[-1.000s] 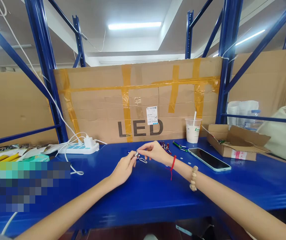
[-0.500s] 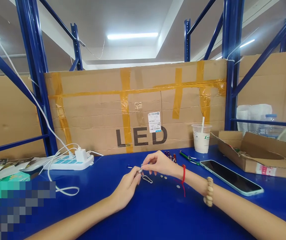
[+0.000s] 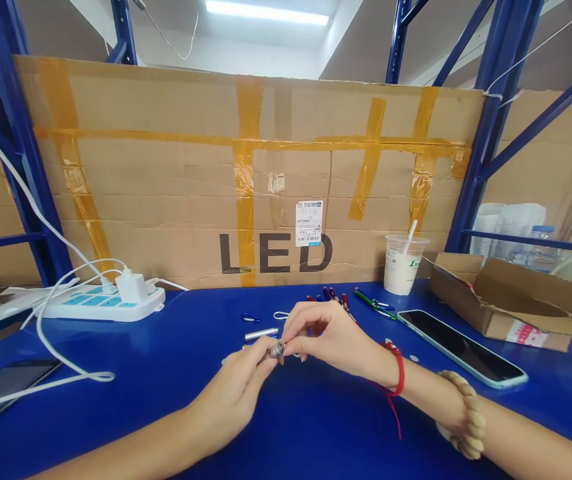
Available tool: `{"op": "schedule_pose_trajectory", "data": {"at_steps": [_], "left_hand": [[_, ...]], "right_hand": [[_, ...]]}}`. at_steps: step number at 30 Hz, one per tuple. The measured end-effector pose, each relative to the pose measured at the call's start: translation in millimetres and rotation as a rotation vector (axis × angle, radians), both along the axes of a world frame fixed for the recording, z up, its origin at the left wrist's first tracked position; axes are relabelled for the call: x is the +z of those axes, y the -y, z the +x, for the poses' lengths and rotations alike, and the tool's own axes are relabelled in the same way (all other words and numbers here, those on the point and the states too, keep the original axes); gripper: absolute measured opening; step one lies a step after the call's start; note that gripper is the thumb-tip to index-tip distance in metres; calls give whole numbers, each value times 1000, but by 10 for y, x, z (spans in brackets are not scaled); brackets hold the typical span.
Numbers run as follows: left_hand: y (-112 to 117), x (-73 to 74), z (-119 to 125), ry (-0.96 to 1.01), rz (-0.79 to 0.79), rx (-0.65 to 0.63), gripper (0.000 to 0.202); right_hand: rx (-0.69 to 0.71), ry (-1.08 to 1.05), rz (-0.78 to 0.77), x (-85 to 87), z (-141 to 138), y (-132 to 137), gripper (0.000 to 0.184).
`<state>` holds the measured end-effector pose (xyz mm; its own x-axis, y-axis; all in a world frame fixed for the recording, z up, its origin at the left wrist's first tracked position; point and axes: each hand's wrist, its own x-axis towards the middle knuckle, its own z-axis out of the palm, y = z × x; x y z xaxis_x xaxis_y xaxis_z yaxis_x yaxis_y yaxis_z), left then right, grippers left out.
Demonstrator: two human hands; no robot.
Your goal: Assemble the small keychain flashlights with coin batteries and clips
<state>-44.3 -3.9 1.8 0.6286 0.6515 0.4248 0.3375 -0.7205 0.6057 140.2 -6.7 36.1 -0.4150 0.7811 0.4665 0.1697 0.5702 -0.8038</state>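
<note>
Near the middle of the table both my hands meet at a small silvery cylindrical piece (image 3: 277, 350). My left hand (image 3: 239, 380) pinches it between thumb and fingertips, and most of it is covered. Right at its end, my right hand (image 3: 323, 331) is closed in a pinch; whatever lies between those fingertips is too small to make out. Just behind the hands lies a silver tube (image 3: 261, 334). Farther back are a blue carabiner (image 3: 250, 317) and a silver wire loop (image 3: 281, 315), partly hidden by my right hand.
Dark red and purple slim items (image 3: 333, 293) lie behind my right hand, beside a green one (image 3: 366, 298). A phone (image 3: 461, 347), a cup with a straw (image 3: 403, 267) and an open cardboard box (image 3: 496, 293) stand right. Left are a power strip (image 3: 101, 305) and a dark tablet-like device (image 3: 6, 387).
The view has tilted down and come closer. Both hands stay together at the small silvery piece. The silver tube and wire loop behind them now show; the silver clip below is mostly covered.
</note>
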Motion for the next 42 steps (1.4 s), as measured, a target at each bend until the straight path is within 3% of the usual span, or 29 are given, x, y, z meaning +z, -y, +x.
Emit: {"op": "schedule_pose_trajectory", "data": {"at_steps": [6,13,22,24,28,34,38,42], "left_hand": [[37,-36,-28,-76,-14,18,26],[51,24,-6,-233,-10,154,29],[-37,-2,3,-130,-239,114,34],[-39,-7,2,-98,-279,100,34],[24,16,4,-27,-342,42,36],[82,13,-28,-115,-218,9,32],[72,-20,-41,-183,-124,22,27],[76,-43,-47,-252,-42,89,24]], "right_hand": [[87,-48,-102,-14,-9,2,18],[-11,61,-9,3,56,-28,26],[-59,210,21,-68,115,-117,35],[-84,269,80,-84,122,-122,36],[-67,519,386,-56,126,-58,27],[-88,806,687,-72,110,36,27],[-120,766,728,-153,81,54,32],[-103,663,630,-219,42,69,33]]}}
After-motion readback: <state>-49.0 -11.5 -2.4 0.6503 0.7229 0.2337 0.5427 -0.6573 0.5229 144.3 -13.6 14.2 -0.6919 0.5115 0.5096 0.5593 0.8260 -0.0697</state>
